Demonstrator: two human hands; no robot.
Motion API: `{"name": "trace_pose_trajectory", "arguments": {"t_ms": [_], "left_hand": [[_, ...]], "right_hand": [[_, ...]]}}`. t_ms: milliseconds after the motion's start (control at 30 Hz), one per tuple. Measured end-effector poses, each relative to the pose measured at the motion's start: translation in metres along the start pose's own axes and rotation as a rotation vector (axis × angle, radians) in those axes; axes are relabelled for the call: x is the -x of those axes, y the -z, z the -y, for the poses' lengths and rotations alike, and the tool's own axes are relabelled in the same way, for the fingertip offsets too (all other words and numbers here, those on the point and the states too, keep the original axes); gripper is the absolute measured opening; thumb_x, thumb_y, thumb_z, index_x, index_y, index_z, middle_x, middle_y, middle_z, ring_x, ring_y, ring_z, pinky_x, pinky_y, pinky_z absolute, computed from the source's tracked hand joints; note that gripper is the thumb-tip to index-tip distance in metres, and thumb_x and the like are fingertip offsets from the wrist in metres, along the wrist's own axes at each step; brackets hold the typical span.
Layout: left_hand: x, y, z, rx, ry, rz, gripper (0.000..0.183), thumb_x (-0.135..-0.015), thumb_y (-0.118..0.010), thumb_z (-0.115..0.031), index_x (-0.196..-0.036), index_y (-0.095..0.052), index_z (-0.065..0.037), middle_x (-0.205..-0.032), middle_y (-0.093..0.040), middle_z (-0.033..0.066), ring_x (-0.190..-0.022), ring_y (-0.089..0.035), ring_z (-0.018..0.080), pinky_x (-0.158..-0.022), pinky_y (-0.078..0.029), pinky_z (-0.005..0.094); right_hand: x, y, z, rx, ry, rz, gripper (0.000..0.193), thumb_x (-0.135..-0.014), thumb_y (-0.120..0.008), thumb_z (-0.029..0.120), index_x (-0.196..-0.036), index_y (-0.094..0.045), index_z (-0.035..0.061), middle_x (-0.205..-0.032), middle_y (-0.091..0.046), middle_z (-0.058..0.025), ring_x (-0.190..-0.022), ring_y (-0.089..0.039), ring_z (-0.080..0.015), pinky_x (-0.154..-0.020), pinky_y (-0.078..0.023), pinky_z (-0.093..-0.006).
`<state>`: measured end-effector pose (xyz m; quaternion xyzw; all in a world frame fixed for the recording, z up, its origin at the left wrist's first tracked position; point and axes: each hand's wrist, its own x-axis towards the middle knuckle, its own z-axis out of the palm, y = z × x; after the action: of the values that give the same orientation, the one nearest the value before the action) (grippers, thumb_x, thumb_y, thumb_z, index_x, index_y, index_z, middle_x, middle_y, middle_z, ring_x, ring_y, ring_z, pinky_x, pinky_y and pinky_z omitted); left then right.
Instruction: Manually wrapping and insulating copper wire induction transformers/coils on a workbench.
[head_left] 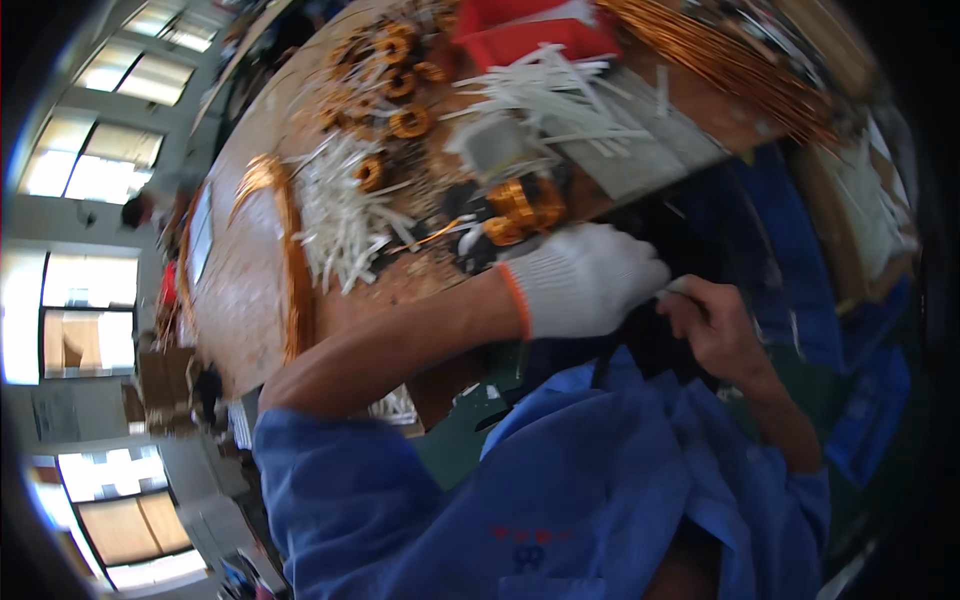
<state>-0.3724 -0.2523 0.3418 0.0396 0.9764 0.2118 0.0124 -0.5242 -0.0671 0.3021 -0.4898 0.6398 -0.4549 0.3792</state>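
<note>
My left hand (590, 282), in a white knitted glove with an orange cuff, is closed just off the bench's near edge; whatever its fingers hold is hidden. Close beside it is my bare right hand (718, 332), its fingers pinched around a small whitish bit that I cannot make out. Just beyond the glove, a copper wire coil (525, 207) with orange windings sits at the edge among dark parts. A pale block (495, 147) stands behind that coil.
The wooden bench (240, 330) carries loose white tubes (345, 215), several wound copper rings (408, 121) and a bent copper wire bundle (292, 270). Farther back are a red bin (540, 40), more white tubes (570, 100) and long copper wires (720, 60). A cardboard box (850, 220) stands right.
</note>
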Motion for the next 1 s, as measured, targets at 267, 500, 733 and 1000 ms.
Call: {"name": "trace_pose_trajectory", "arguments": {"t_ms": [267, 500, 733, 1000], "left_hand": [[0.014, 0.094, 0.020, -0.171, 0.545, -0.235, 0.053, -0.098, -0.064, -0.050, -0.119, -0.072, -0.001, -0.098, -0.074, 0.0194, -0.094, -0.071, 0.0401, -0.088, -0.054, 0.0493], [0.012, 0.064, 0.018, -0.065, 0.837, -0.252, 0.044, -0.097, -0.064, -0.036, -0.120, -0.072, 0.000, -0.087, -0.072, 0.0123, -0.080, -0.069, 0.0193, -0.077, -0.054, 0.0361], [0.015, 0.061, 0.030, -0.070, 0.758, -0.250, 0.039, -0.099, -0.064, -0.031, -0.117, -0.070, 0.004, -0.084, -0.069, 0.0090, -0.076, -0.063, 0.0133, -0.073, -0.052, 0.0318], [0.021, 0.065, 0.025, -0.029, 0.786, -0.266, 0.043, -0.092, -0.073, -0.039, -0.113, -0.072, -0.001, -0.080, -0.070, 0.0153, -0.074, -0.072, 0.0284, -0.072, -0.056, 0.0410]], "right_hand": [[0.025, -0.012, 0.001, -0.302, -0.199, -0.003, 0.023, -0.109, -0.059, 0.016, -0.101, -0.071, -0.0014, -0.071, -0.061, -0.0004, -0.063, -0.053, -0.0041, -0.057, -0.043, -0.0240], [0.043, -0.019, 0.000, -0.433, -0.316, 0.153, 0.021, -0.111, -0.056, 0.015, -0.107, -0.067, -0.0019, -0.070, -0.059, -0.0008, -0.059, -0.051, -0.0058, -0.054, -0.042, -0.0263], [-0.044, -0.071, 0.021, -0.053, 0.117, -0.044, 0.012, -0.107, -0.060, 0.010, -0.106, -0.055, -0.0004, -0.070, -0.061, -0.0100, -0.058, -0.063, -0.0213, -0.051, -0.048, -0.0391], [-0.076, -0.064, 0.022, 0.634, 0.587, -0.352, 0.011, -0.088, -0.070, 0.010, -0.093, -0.061, 0.0058, -0.073, -0.063, -0.0076, -0.067, -0.069, -0.0288, -0.056, -0.054, -0.0419]]}}
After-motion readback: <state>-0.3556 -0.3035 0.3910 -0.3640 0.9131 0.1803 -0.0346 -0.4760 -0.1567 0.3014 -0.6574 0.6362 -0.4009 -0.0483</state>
